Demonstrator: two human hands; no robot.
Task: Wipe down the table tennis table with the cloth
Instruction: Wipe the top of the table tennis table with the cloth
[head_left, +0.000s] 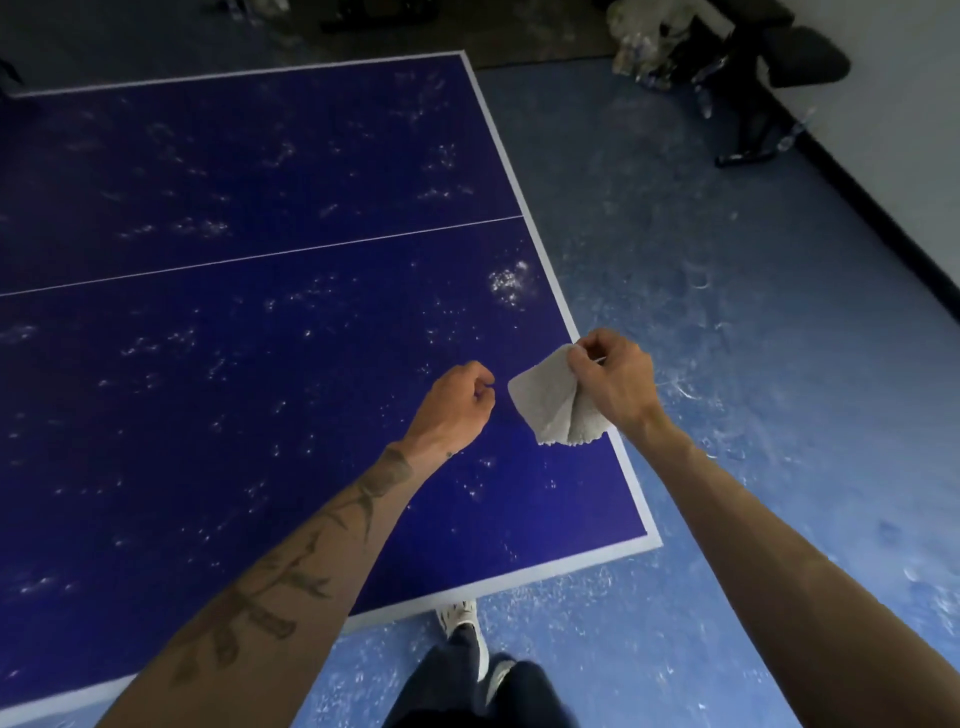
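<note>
Stance: your shoe (458, 618) sits just at the near edge of the table (311, 415), by its rt corner.

L hand (460, 402): over the table, just inside the rt edge. Fingers are curled in, nothing visible in it.

R hand (615, 376): above that same rt edge, thumb + fingertips pinching the top of the cloth (550, 410). Cloth hangs clear of the table, between the two hands. Hands are apart; L is not on the cloth.

Handling (est.): cloth is small, light, limp terry. Folds droop from the pinch, so it'll bunch if you push it by one corner. Better to lay it flat and press w/ a flat palm over its middle. No breakage risk.

Table top: pale specks (506, 286) all over, densest near the rt edge beyond the cloth. Wiping looks not yet begun.

Beyond the table's far rt corner: black padded seat (805, 52), blurred.
</note>
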